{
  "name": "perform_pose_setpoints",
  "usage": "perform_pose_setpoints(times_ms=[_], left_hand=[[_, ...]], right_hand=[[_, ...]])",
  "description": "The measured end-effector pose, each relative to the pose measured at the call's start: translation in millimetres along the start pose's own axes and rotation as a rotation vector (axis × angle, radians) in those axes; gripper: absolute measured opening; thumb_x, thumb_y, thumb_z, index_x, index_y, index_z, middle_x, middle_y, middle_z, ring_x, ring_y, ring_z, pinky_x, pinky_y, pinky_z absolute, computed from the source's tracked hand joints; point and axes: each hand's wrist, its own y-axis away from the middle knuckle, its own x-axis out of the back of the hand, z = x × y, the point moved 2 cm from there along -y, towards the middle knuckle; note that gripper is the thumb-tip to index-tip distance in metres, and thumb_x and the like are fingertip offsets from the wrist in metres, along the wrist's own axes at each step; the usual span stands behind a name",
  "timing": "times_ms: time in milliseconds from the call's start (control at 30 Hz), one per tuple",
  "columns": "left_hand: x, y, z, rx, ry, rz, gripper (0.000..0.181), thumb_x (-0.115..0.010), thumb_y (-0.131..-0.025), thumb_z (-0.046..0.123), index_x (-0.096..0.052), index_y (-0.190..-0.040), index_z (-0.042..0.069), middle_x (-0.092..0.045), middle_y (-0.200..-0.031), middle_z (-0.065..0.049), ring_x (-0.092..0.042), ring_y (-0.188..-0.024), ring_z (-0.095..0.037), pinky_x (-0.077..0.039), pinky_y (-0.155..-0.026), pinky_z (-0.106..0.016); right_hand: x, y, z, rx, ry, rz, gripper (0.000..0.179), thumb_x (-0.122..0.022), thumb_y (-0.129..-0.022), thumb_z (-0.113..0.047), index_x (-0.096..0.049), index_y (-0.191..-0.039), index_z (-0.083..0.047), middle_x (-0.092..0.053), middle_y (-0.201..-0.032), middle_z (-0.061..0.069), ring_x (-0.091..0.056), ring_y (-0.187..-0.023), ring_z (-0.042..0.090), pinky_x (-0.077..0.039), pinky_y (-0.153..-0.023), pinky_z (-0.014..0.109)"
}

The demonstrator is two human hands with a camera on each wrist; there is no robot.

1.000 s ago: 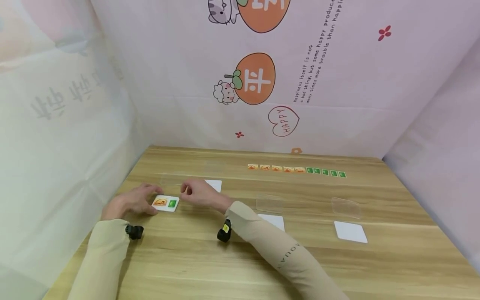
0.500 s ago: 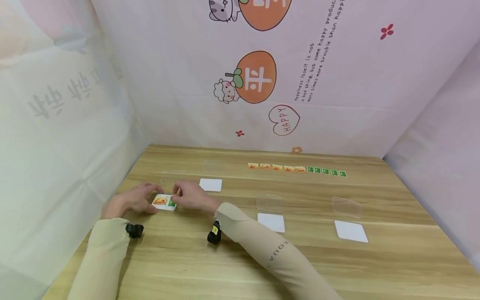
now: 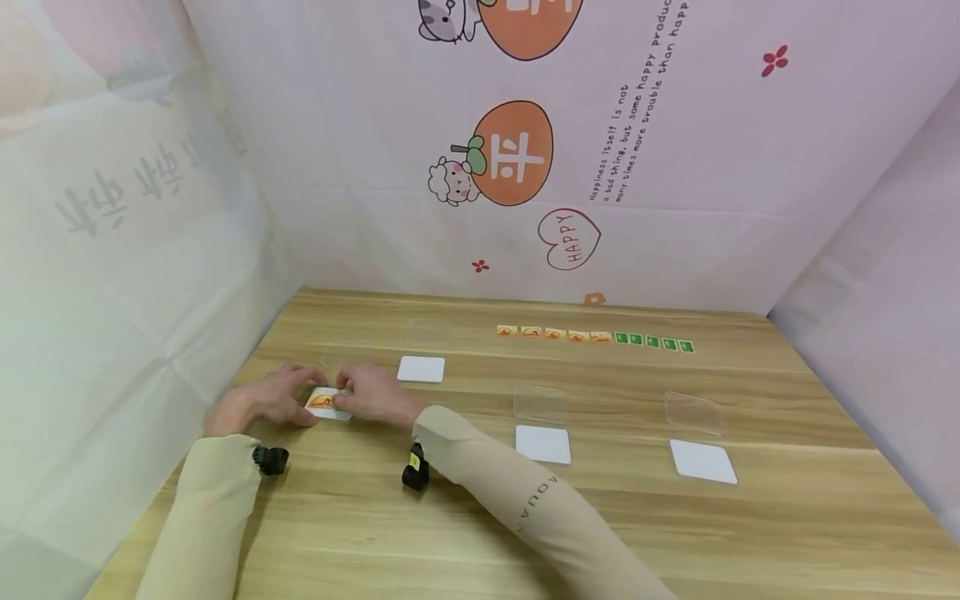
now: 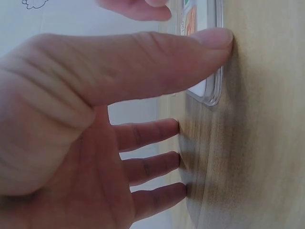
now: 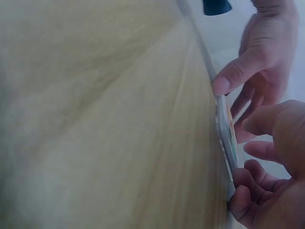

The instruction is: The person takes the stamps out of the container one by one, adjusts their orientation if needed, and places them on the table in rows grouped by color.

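Note:
Toward the left of the table lies a white card in a clear flat case (image 3: 321, 414), with an orange picture (image 3: 321, 401) showing on it. My left hand (image 3: 273, 400) frames its left end, thumb at the near edge and index finger at the far one. In the left wrist view the thumb (image 4: 209, 45) covers the case's layered rim, and the other fingers are straight, tips at the table. My right hand (image 3: 378, 396) reaches over the right end and hides the green picture. In the right wrist view its thumb and index finger stand apart over the card, the other fingers bent at its end.
Three white cards lie to the right: one farther back (image 3: 422, 369), one in the middle (image 3: 543, 444), one at far right (image 3: 703, 462). Clear plates (image 3: 540, 404) lie behind them. A row of orange pictures (image 3: 555, 334) and green ones (image 3: 652, 342) runs along the back.
My right hand has moved left from beside the card to over it, now covering the green picture. The left hand has stayed in place.

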Motion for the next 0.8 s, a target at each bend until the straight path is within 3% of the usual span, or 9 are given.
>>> perform_pose_setpoints(times_ms=[333,800], left_hand=[[1.4,-0.2,1.1,0.014,0.011,-0.015,0.059,-0.078,-0.082,0.024,-0.05,-0.132,0.011,-0.026,-0.148,-0.037,-0.03,-0.132,-0.059,-0.033,-0.098,-0.073],[0.4,-1.2,0.2,0.008,0.007,-0.011,0.056,-0.079,-0.081,0.025,-0.052,-0.129,0.013,-0.029,-0.146,-0.035,-0.034,-0.131,-0.056,-0.034,-0.099,-0.07]], right_hand=[[-6,-8.3,-6,-0.007,0.164,-0.005,0.024,-0.065,-0.092,-0.041,-0.065,-0.104,-0.02,-0.064,-0.09,-0.009,-0.051,-0.08,0.006,-0.041,-0.063,0.019],[-6,-8.7,-14,-0.111,0.147,-0.01,0.02,-0.07,-0.089,-0.035,-0.065,-0.096,-0.017,-0.063,-0.085,-0.008,-0.051,-0.08,0.006,-0.041,-0.066,0.02]])
